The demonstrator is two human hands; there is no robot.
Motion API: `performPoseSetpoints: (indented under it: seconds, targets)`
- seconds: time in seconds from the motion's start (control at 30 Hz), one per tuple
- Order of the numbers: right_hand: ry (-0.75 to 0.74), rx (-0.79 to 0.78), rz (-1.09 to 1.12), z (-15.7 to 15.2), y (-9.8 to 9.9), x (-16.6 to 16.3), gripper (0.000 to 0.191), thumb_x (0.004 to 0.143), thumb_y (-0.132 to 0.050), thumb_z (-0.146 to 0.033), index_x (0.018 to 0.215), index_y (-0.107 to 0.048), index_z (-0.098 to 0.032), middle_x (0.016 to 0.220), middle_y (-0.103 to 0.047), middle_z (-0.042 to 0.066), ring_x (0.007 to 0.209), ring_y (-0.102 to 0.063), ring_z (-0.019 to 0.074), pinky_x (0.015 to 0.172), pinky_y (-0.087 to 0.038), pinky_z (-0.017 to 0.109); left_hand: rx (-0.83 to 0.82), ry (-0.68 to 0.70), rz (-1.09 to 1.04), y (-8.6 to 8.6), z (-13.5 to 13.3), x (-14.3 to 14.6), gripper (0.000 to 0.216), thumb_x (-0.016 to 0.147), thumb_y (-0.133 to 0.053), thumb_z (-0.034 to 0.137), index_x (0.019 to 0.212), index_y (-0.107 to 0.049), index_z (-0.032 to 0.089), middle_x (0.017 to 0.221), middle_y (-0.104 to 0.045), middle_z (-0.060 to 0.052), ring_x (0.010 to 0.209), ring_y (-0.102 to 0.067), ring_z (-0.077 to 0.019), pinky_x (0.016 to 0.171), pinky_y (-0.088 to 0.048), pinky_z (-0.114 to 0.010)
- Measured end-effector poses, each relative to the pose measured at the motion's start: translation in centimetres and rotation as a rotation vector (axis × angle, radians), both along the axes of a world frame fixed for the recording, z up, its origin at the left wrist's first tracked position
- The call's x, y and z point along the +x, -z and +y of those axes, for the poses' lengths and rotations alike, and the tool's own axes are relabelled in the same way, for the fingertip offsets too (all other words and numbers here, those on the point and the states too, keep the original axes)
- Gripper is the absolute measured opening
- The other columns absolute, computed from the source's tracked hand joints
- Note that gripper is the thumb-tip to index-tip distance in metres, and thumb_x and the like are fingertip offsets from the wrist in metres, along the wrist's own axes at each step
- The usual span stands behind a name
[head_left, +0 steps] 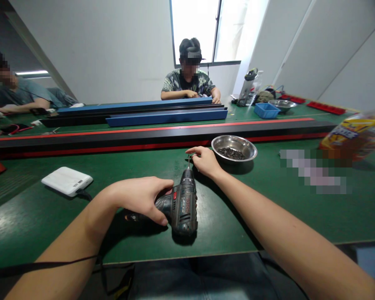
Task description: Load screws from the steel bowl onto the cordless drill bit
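A black cordless drill (185, 208) lies on its side on the green table, its bit pointing away from me. My left hand (143, 196) is wrapped around its handle from the left. At the tip of the drill bit (189, 162), my right hand (204, 160) has its thumb and fingers pinched together. Something small and dark shows at that tip, too small to name. Just right of my right hand stands a steel bowl (250, 153) with many small dark screws (230, 153) in it.
Beyond the bowl, a long black-and-red bar (162, 135) crosses the table, with blue bars (168, 118) behind it. A white power bank (67, 181) with a cable lies left. A snack bag (353, 137) stands right. Co-workers sit across and at far left.
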State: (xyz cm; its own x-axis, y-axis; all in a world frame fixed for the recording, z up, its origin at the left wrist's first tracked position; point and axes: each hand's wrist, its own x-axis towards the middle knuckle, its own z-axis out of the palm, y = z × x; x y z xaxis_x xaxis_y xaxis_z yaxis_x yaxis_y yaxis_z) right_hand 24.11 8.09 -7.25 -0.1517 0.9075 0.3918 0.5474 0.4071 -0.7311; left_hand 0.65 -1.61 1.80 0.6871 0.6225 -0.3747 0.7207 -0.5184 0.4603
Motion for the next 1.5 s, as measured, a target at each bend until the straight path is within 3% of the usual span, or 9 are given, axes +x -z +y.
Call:
performPoseSetpoints:
  seconds: [0.3,1.03,1.2,1.5]
  targets:
    - [0.000,-0.078,-0.070,-0.37,-0.36,-0.19,0.041,0.082,-0.056,-0.002,0.110,-0.082,-0.017,0.113,-0.081,0.008,0.103,-0.076,0.0215,0.099,-0.056,0.031,0.014,0.010,0.016,0.07,0.00,0.01,0.072,0.067,-0.083,0.058,0.127,-0.064,0.023,0.108,-0.075,-0.003,0.092,-0.069,-0.0238,0.080,-0.052,-0.028]
    - [-0.004,-0.071,0.005,-0.04,0.26,0.04,0.041,0.081,-0.056,-0.001,0.109,-0.082,-0.017,0.107,-0.082,0.007,0.096,-0.077,0.0195,0.094,-0.058,0.030,0.016,-0.002,0.006,0.28,0.07,-0.14,0.073,0.065,-0.084,0.060,0.127,-0.065,0.025,0.107,-0.076,-0.002,0.091,-0.070,-0.0243,0.079,-0.052,-0.029]
    - [-0.002,-0.088,0.005,-0.19,0.10,0.00,0.033,0.083,-0.060,-0.005,0.103,-0.083,-0.018,0.106,-0.082,0.006,0.097,-0.077,0.0200,0.094,-0.058,0.029,0.018,-0.014,0.022,0.19,0.02,-0.01,0.073,0.064,-0.084,0.060,0.126,-0.066,0.025,0.107,-0.076,-0.002,0.091,-0.070,-0.0240,0.078,-0.052,-0.028]
    - [0.139,-0.055,-0.083,-0.62,-0.41,-0.21,0.034,0.089,-0.059,-0.009,0.115,-0.080,-0.013,0.117,-0.080,0.011,0.109,-0.075,0.0242,0.104,-0.054,0.034,0.054,-0.069,0.052,0.59,0.49,0.25,0.057,0.064,-0.085,0.059,0.106,-0.068,0.024,0.098,-0.073,0.001,0.085,-0.066,-0.0211,0.071,-0.047,-0.027]
